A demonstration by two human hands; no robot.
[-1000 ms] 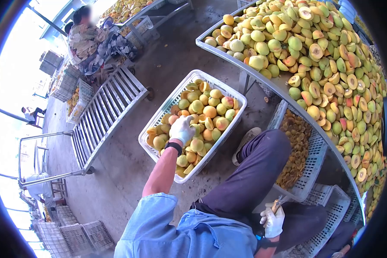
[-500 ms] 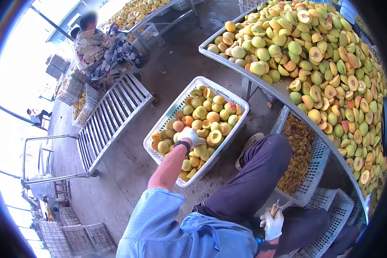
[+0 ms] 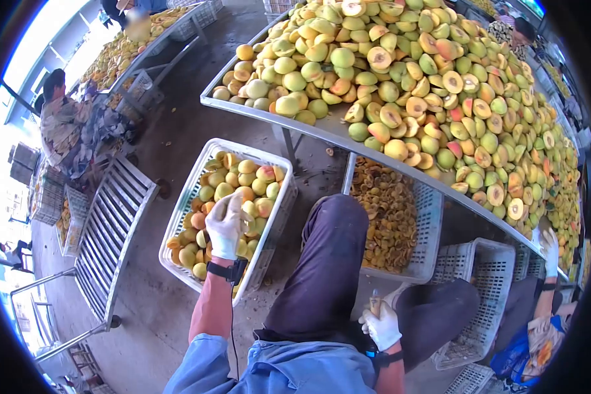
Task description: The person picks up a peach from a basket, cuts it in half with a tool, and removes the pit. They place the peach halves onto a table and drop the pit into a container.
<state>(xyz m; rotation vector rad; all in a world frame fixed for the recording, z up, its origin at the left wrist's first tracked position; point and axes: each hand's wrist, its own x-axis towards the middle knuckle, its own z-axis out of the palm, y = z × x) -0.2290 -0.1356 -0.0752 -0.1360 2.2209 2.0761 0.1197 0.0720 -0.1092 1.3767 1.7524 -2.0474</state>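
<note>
My left hand [image 3: 225, 225], in a white glove with a black wrist strap, is curled over a peach in the white crate [image 3: 185, 190] of yellow and orange peaches on the floor; the glove hides most of that fruit. My right hand [image 3: 381, 326], also gloved, rests by my thigh. It is closed on a small knife [image 3: 375, 305] with a wooden handle that points upward. My dark trouser leg lies between the two hands.
A metal table [image 3: 322, 131] piled with whole and halved peaches runs across the top right. Below it stand a crate of pits [image 3: 391, 217] and an empty crate [image 3: 482, 302]. A co-worker's gloved hand [image 3: 550, 246] is at right. A seated person [image 3: 62, 128] and a metal trolley [image 3: 111, 223] are at left.
My left hand has drawn back from deep among the peaches toward the crate's near side. The view has swung right, so crate and table sit further left. My right hand keeps the knife.
</note>
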